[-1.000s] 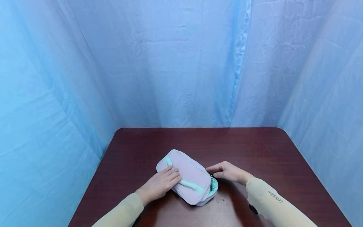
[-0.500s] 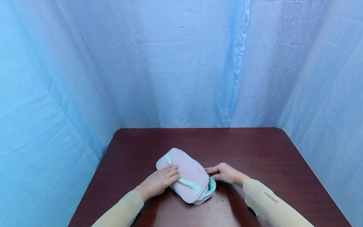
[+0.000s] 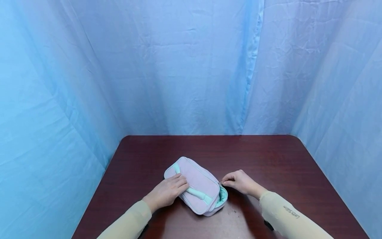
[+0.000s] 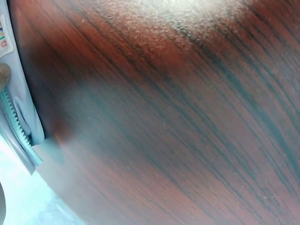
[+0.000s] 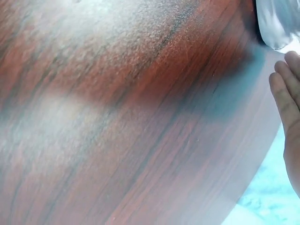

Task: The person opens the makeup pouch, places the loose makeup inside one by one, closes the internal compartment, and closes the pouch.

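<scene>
A lilac pencil case (image 3: 201, 179) with mint trim lies at a slant on the table, its right end unzipped so the mint lining (image 3: 222, 196) shows. Across its top runs a mint strap handle (image 3: 197, 193). My left hand (image 3: 168, 192) grips the case from the near left side, fingers over the top by the handle. In the left wrist view, its thumb lies against the side beside the mint zipper (image 4: 18, 124). At the right corner my right hand (image 3: 241, 182) pinches the small ring-shaped zipper pull (image 3: 221, 183) between thumb and forefinger.
The dark red wood-grain table (image 3: 253, 152) has rounded far corners. Light blue curtains (image 3: 194, 83) hang around it at the back and both sides. A small label (image 4: 4, 37) is sewn on the side of the case.
My right hand has drawn slightly away from the case's corner, and the zipper pull now shows between its fingertips. The case shifted a little left; my left hand stays on it.
</scene>
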`<action>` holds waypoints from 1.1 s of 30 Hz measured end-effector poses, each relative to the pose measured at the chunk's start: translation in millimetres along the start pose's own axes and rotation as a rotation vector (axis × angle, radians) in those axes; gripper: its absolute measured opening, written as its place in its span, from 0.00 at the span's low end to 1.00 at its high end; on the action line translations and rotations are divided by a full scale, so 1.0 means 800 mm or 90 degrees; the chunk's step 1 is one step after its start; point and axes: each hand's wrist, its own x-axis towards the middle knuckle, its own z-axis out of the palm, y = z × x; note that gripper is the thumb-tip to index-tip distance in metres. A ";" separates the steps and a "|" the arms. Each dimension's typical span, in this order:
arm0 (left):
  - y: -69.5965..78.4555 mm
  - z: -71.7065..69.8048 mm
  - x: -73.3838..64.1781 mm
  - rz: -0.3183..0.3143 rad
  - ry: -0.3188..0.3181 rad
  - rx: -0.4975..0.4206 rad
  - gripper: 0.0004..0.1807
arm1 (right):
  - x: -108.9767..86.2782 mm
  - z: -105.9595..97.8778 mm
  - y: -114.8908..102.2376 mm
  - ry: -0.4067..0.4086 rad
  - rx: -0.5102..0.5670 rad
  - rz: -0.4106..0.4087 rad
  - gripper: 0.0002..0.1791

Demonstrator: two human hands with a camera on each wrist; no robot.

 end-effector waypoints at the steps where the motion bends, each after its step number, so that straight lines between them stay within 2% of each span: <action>1: 0.001 0.000 0.000 -0.001 0.002 0.003 0.15 | -0.001 0.000 0.000 0.005 -0.008 -0.009 0.05; 8: 0.007 0.001 0.004 -0.001 0.023 0.059 0.11 | -0.013 -0.002 -0.007 0.041 -0.041 -0.059 0.05; 12: 0.013 0.000 0.010 -0.008 0.019 0.091 0.10 | -0.022 0.000 -0.012 0.084 -0.108 -0.090 0.04; 16: 0.019 -0.004 0.016 -0.034 -0.009 0.114 0.09 | -0.031 0.001 -0.017 0.116 -0.183 -0.109 0.03; 20: 0.025 -0.009 0.024 -0.064 -0.044 0.136 0.09 | -0.039 0.002 -0.021 0.128 -0.214 -0.114 0.05; 23: 0.030 -0.013 0.030 -0.082 -0.083 0.140 0.11 | -0.042 0.003 -0.023 0.145 -0.218 -0.115 0.06; 28: 0.038 -0.018 0.038 -0.090 -0.142 0.135 0.10 | -0.042 0.004 -0.022 0.172 -0.199 -0.107 0.06; 33: 0.043 -0.019 0.044 -0.113 -0.154 0.141 0.10 | -0.043 0.004 -0.020 0.192 -0.219 -0.117 0.07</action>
